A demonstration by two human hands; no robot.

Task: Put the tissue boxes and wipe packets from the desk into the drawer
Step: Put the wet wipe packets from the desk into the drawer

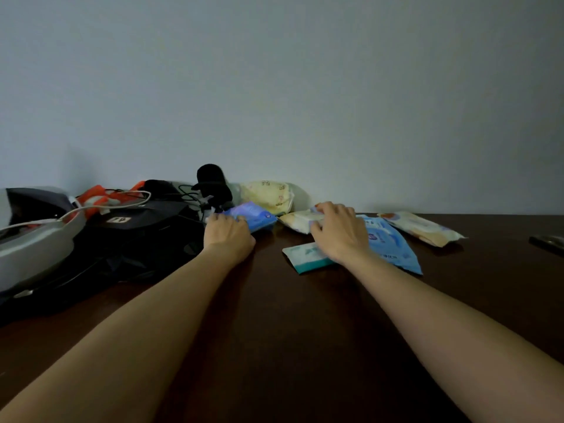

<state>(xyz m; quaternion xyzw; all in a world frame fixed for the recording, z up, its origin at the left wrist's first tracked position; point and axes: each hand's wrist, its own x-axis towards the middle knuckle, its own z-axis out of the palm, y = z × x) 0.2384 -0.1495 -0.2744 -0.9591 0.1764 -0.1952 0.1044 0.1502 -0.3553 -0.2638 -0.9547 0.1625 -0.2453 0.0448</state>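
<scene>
Several soft packets lie at the back of the dark wooden desk (274, 315). My left hand (227, 235) grips a small blue wipe packet (254, 215) at its near end. My right hand (338, 230) curls over a white packet (297, 220), thumb at its near edge. Under that wrist lie a white and teal packet (305, 256) and a large blue packet (393, 244). A cream packet (422, 227) lies further right. A pale yellow packet (268, 195) leans against the wall. No drawer is in view.
A black bag (134, 239) with cables, orange items and a grey case (33, 239) fills the left of the desk. A black microphone (212, 184) stands behind my left hand. A dark flat object (547, 242) lies at the right edge.
</scene>
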